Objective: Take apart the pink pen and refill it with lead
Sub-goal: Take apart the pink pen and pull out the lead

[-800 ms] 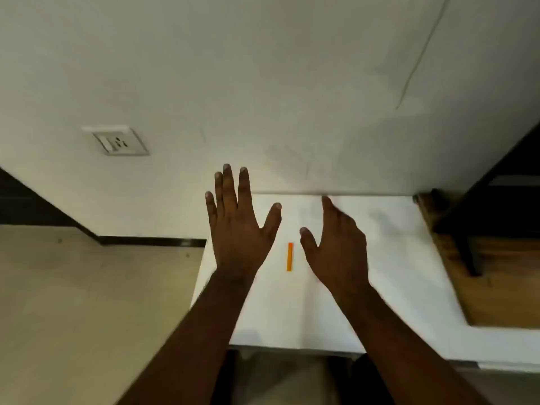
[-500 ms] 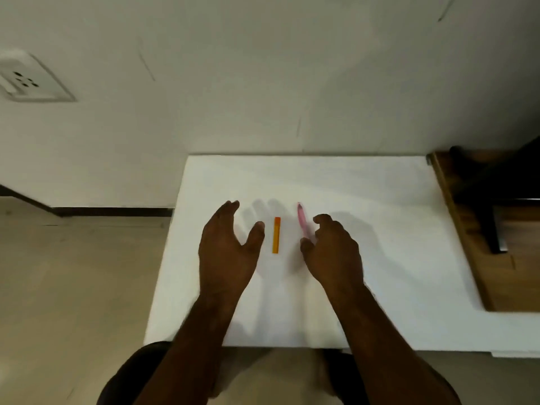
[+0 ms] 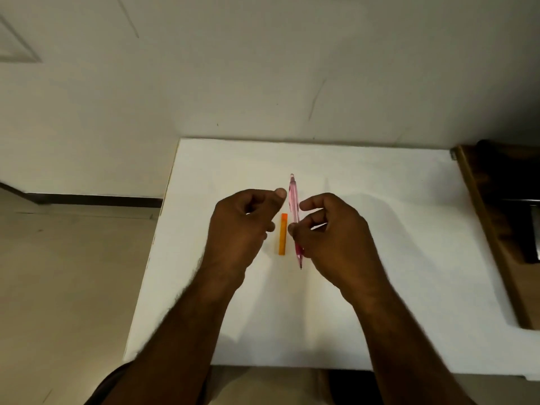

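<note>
From the head camera, you look down on a white table (image 3: 380,229) set against a pale wall (image 3: 263,68). Your right hand (image 3: 333,238) holds the pink pen (image 3: 293,197) above the tabletop: the thumb and curled fingers pinch it on its lower half, near the darker pink grip, and the dark tip points back toward you while the translucent barrel runs away from you toward the wall. The index finger is stretched out beside the barrel, though you cannot tell whether it touches it.

Your left hand (image 3: 242,229) hovers just beside the pen on its left, fingers loosely curled, thumb extended toward the barrel; it holds nothing, and a narrow gap shows between the thumb tip and the pen.

Between your two hands, the orange lead case (image 3: 282,234) lies flat on the table, lengthwise and roughly parallel to the pen, just to the pen's left.

At the right edge a wooden surface (image 3: 496,258) adjoins the table, with a dark object on it that is too dim to identify. A beige floor (image 3: 73,273) shows at the left.
</note>
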